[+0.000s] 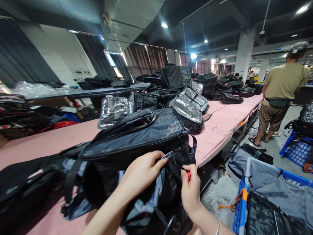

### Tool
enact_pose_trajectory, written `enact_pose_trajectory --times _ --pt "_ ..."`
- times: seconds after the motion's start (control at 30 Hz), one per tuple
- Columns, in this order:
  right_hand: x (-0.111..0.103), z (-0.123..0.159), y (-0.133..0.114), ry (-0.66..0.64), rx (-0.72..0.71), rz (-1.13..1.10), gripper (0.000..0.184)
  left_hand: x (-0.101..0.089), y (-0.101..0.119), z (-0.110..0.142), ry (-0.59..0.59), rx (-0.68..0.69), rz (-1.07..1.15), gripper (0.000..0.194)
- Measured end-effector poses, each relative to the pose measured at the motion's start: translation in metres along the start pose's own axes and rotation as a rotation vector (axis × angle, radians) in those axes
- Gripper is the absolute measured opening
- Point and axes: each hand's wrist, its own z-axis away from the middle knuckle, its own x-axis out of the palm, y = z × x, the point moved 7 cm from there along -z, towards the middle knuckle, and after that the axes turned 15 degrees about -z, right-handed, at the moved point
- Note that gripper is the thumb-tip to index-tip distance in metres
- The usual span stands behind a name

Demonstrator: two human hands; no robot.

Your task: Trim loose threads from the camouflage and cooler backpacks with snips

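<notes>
A dark camouflage bag (137, 137) lies on the pink-covered table in front of me, with its grey lining turned partly outward. My left hand (143, 171) is closed in a pinch on the grey-edged fabric at the bag's right side. Just to the right, my right hand (192, 189) is closed around a small red-handled tool (189, 175). Its dark tip points at the bag's edge near a black strap. Most of the tool is hidden by my fingers, so its kind is unclear. Black straps and loose fabric hang below both hands.
Silver-lined bags (190, 104) and other black bags (231, 98) are piled along the pink table (215, 130). A blue crate (241, 205) holding bags stands at lower right, with another blue crate (295, 148) beyond. A person (283, 81) stands in the aisle, facing away.
</notes>
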Motion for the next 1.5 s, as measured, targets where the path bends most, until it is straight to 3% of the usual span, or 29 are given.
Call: enact_pose_trajectory --times 0.33,0.6,0.67,0.8,0.93,1.5 --pt "0.0 -0.005 0.01 0.008 0.081 -0.092 0.015 0.0 0.0 0.002 0.006 0.002 0.0 0.026" --pt "0.02 -0.002 0.015 -0.123 0.488 -0.764 0.035 0.001 -0.003 -0.001 0.001 0.011 0.028 0.026" --pt "0.017 -0.005 0.009 -0.102 0.438 -0.734 0.032 0.001 -0.002 -0.001 -0.001 0.017 0.019 0.027" --pt "0.005 -0.012 -0.004 -0.017 0.197 -0.342 0.019 0.002 -0.001 0.001 -0.008 0.028 0.032 0.03" --pt "0.003 -0.013 -0.012 0.003 0.092 -0.088 0.012 0.004 -0.002 0.002 -0.007 0.041 0.043 0.032" --pt "0.005 -0.019 -0.022 -0.008 -0.108 0.028 0.009 0.008 -0.004 0.003 0.006 0.054 0.032 0.033"
